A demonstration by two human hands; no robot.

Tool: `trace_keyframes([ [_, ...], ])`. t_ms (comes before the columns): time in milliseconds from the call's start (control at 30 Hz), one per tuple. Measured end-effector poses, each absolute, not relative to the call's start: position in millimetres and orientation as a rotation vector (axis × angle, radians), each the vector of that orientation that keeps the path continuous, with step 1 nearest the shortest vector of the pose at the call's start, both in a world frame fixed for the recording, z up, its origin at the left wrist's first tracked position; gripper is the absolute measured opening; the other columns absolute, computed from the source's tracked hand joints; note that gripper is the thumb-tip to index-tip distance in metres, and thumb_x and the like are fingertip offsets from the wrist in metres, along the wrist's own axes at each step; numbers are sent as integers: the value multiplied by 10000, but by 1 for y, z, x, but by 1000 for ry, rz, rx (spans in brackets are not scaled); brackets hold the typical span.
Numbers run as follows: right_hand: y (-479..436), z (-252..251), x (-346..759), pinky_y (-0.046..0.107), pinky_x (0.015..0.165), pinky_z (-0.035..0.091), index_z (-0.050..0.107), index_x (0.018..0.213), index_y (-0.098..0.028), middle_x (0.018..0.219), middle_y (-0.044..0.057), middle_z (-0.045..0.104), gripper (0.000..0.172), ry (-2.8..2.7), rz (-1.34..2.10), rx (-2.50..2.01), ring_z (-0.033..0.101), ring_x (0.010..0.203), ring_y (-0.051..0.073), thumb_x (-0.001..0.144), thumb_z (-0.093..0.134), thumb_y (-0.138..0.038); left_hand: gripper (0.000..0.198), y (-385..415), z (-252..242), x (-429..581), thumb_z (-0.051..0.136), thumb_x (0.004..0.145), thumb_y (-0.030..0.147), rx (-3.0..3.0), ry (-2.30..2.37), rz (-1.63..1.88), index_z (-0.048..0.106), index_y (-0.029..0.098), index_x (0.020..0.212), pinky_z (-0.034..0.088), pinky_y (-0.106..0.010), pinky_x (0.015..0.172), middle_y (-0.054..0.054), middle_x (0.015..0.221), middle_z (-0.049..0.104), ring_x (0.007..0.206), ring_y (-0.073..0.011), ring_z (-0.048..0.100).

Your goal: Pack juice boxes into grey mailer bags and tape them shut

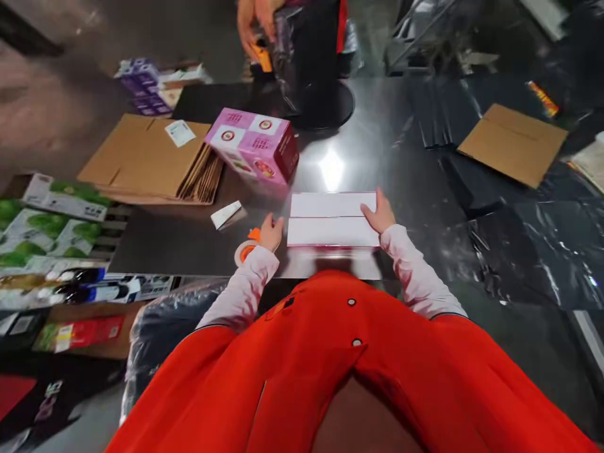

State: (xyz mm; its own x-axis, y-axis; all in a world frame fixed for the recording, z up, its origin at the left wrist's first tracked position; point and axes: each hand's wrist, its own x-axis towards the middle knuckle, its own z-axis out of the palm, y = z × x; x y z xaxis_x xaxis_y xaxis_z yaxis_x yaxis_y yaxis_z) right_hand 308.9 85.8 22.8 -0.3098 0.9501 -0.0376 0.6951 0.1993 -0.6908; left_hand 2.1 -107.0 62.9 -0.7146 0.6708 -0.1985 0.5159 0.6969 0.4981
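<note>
A flat white-topped box (333, 230) with a seam across its middle and a pink edge lies on the dark table before me. My right hand (381, 214) grips its right end, thumb on top and fingers along the side. Just off the box's left end, my left hand (271, 234) is held with fingers loosely curved and apart, nothing visible in them. Beside the left wrist is a roll of tape (240, 254) with orange parts, partly hidden by the sleeve. Farther back stands a pink and white printed carton (257, 146).
A stack of flattened cardboard (146, 157) and a small white tube-like item (226, 214) lie left. Another cardboard sheet (513, 145) rests on black plastic at right. Across the table, a person's hands (255, 25) are near a yellow tool (262, 56). Fruit-printed boxes (51, 226) stand far left.
</note>
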Motion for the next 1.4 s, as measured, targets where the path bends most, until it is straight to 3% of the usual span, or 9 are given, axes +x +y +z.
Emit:
trace_keyframes([
  [100,86,20,313,717,1276,344,347,1687,-83,1678,314,428,947,-2111,739,-1585,409,1582,438,926,619,-576,697,-149,49,-8,594,1064,382,837,2755,462,440,28,1644,354,-483,1297,-299,1596,505,1536,-379,455],
  [267,44,49,287,828,1265,204,398,1672,-99,1743,300,319,884,-2253,442,-1449,202,1661,511,950,598,-569,805,-193,6,-1,676,991,375,695,2713,31,429,-80,1607,346,-609,1249,-409,1544,514,1501,-506,480],
  [467,-37,69,216,735,1346,174,547,1619,-152,1740,227,420,676,-2719,612,-734,250,1692,426,1047,611,-506,717,-187,14,-23,576,1043,197,968,2578,-135,347,-96,1656,334,-561,1254,-318,1224,745,1234,-396,715],
  [533,-51,68,202,746,1349,153,574,1610,-183,1748,204,418,601,-2862,637,-603,255,1695,420,1071,619,-448,721,-168,43,-39,587,1046,183,1167,2572,-124,347,-19,1695,315,-543,1267,-252,1270,745,1273,-361,684],
  [733,-54,61,199,765,1334,207,618,1577,-234,1722,164,459,475,-2927,602,-594,327,1674,397,1115,564,-330,536,-82,129,-69,498,1092,133,1926,2539,54,523,162,1627,-30,-656,1328,-64,1262,718,1401,-252,505],
  [867,-53,58,199,754,1334,235,624,1574,-240,1715,154,475,470,-2925,552,-588,333,1672,395,1113,559,-306,478,-34,144,-54,540,1026,52,2310,2142,-226,687,128,1474,62,-668,1338,-81,1055,767,1283,-270,609],
  [1000,-54,54,198,745,1338,240,627,1570,-228,1710,157,488,478,-2902,523,-559,341,1669,393,1104,563,-313,486,-25,157,-43,496,1042,47,2379,2000,-553,666,93,1494,84,-611,1352,-82,1130,788,1308,-231,594],
  [1167,-50,44,203,704,1356,242,575,1580,-66,1665,258,514,589,-2800,589,-509,371,1649,402,1014,618,-225,591,-105,172,-22,547,1008,129,1836,2668,-87,631,215,1587,245,-745,1238,-149,1132,770,1237,-360,609],
  [1400,-46,35,199,697,1364,225,588,1555,-100,1628,238,550,557,-2741,721,-469,409,1620,382,1000,593,-160,628,-207,132,108,528,1019,235,972,2926,179,572,232,1645,230,-775,1191,-194,1158,750,1220,-428,598],
])
